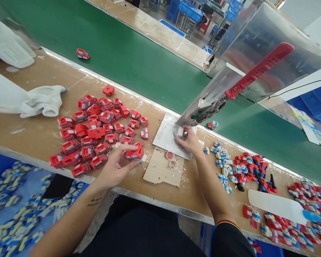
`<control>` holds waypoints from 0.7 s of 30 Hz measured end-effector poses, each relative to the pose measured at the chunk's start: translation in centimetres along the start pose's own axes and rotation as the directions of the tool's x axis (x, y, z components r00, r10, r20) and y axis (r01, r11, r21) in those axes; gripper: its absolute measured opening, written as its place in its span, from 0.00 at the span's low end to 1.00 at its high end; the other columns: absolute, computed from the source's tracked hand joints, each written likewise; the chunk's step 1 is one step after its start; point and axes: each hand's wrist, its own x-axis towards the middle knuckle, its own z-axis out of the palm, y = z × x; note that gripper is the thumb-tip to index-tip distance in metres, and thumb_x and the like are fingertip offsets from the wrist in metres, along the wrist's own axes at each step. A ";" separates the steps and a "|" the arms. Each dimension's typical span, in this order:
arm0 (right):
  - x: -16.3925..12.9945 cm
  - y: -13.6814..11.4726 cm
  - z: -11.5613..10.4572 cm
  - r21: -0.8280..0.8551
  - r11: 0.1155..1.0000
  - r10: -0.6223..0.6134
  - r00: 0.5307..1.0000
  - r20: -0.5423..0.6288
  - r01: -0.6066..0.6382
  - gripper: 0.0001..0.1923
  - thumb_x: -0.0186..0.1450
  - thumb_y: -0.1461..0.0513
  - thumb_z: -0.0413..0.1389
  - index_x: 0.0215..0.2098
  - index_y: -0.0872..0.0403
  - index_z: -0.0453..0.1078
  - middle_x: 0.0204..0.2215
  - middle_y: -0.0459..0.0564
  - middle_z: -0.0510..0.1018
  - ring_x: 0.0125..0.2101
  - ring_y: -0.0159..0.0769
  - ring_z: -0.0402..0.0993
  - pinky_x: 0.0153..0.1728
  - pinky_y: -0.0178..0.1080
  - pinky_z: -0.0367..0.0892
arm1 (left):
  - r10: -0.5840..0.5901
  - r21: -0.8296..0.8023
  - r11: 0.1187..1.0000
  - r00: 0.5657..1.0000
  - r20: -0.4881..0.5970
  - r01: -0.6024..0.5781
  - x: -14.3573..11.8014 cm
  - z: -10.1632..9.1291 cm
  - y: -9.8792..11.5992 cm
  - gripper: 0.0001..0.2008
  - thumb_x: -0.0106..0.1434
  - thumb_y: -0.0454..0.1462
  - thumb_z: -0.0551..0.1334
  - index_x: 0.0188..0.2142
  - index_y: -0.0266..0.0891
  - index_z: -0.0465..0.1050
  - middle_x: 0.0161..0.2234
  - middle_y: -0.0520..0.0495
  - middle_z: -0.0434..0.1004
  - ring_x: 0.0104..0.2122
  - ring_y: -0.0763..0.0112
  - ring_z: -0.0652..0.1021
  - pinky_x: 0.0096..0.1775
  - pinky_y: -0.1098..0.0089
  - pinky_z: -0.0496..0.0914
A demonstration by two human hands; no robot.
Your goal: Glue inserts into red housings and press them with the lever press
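My left hand point(119, 167) is closed on a red plastic toy vehicle part point(135, 154) with pale stickers, held above the front of the table. My right hand point(189, 142) reaches to the grey metal plate point(164, 134) under a hand press. Its thumb and fingers are closed around a small whitish block point(179, 132), partly hidden by the fingers. Above that hand rises the press's red lever point(259, 73). On torn cardboard point(160, 169) near the plate stand a small tub of red stuff point(169, 155) and another little tub point(173, 164) with cotton swabs.
Many red toy parts point(95, 134) cover the table at left, beside a white glove point(42, 101). White-and-blue parts point(222, 160) and red ones lie at right, near a white bottle point(275, 205). A green conveyor belt point(139, 64) runs behind, carrying a red piece point(82, 54).
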 end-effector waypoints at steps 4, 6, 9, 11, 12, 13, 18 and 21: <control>-0.8 -0.4 -0.3 0.051 0.998 -0.028 0.999 -0.040 0.030 0.32 0.53 0.51 0.69 0.53 0.50 0.69 0.53 0.59 0.80 0.51 0.52 0.78 0.47 0.51 0.76 | 0.141 0.001 0.989 0.964 0.224 -0.145 5.7 3.6 1.1 0.17 0.63 0.41 0.72 0.49 0.41 0.76 0.46 0.43 0.82 0.45 0.61 0.83 0.50 0.62 0.78; -1.5 -0.7 -1.0 0.083 0.995 -0.046 0.991 -0.124 0.057 0.31 0.56 0.50 0.68 0.54 0.49 0.68 0.53 0.58 0.80 0.49 0.49 0.78 0.45 0.50 0.77 | 0.214 0.040 0.970 0.922 0.323 -0.240 9.0 5.7 1.0 0.16 0.64 0.39 0.69 0.50 0.40 0.75 0.49 0.42 0.82 0.47 0.60 0.82 0.53 0.60 0.77; -2.6 -1.4 -2.6 0.120 0.988 -0.056 0.944 -0.324 0.100 0.23 0.65 0.49 0.61 0.54 0.48 0.68 0.52 0.56 0.79 0.47 0.45 0.77 0.44 0.48 0.76 | 0.234 0.214 0.910 0.865 0.443 -0.356 13.0 8.4 -0.1 0.16 0.64 0.35 0.67 0.51 0.41 0.74 0.48 0.43 0.83 0.46 0.61 0.82 0.53 0.59 0.75; -2.8 -2.1 -3.9 0.134 0.980 -0.072 0.892 -0.447 0.146 0.18 0.68 0.49 0.58 0.52 0.48 0.68 0.49 0.55 0.78 0.46 0.43 0.77 0.44 0.47 0.75 | 0.219 0.308 0.863 0.845 0.488 -0.401 14.8 9.7 -0.8 0.18 0.63 0.32 0.67 0.52 0.42 0.71 0.46 0.46 0.83 0.44 0.62 0.82 0.52 0.59 0.75; -2.6 -2.5 -4.6 0.141 0.972 -0.093 0.855 -0.510 0.190 0.17 0.69 0.49 0.58 0.51 0.48 0.68 0.48 0.54 0.78 0.45 0.42 0.76 0.43 0.46 0.75 | 0.220 0.329 0.846 0.837 0.501 -0.419 15.5 10.1 -1.2 0.19 0.63 0.31 0.67 0.53 0.43 0.70 0.45 0.46 0.83 0.44 0.62 0.82 0.52 0.60 0.75; -2.3 -3.1 -5.4 0.144 0.957 -0.122 0.802 -0.585 0.250 0.16 0.69 0.49 0.58 0.50 0.48 0.69 0.46 0.53 0.77 0.44 0.42 0.76 0.43 0.46 0.75 | 0.227 0.336 0.835 0.830 0.510 -0.435 16.0 10.5 -1.5 0.20 0.63 0.31 0.67 0.53 0.43 0.69 0.45 0.46 0.83 0.44 0.63 0.82 0.52 0.60 0.75; 1.2 -7.4 -9.1 0.084 0.856 -0.269 0.578 -0.771 0.510 0.23 0.70 0.45 0.57 0.57 0.45 0.66 0.54 0.54 0.72 0.56 0.47 0.74 0.54 0.54 0.73 | 0.244 0.314 0.832 0.809 0.535 -0.458 17.2 11.1 -2.9 0.18 0.62 0.33 0.68 0.49 0.43 0.66 0.44 0.45 0.83 0.43 0.63 0.82 0.50 0.60 0.75; 3.2 -10.4 -10.5 0.088 0.846 -0.331 0.646 -0.688 0.527 0.32 0.67 0.39 0.58 0.61 0.43 0.62 0.58 0.53 0.68 0.64 0.52 0.68 0.61 0.59 0.68 | 0.243 0.295 0.835 0.793 0.558 -0.464 17.2 10.8 -3.4 0.15 0.63 0.34 0.68 0.47 0.41 0.67 0.47 0.43 0.83 0.46 0.62 0.83 0.51 0.61 0.75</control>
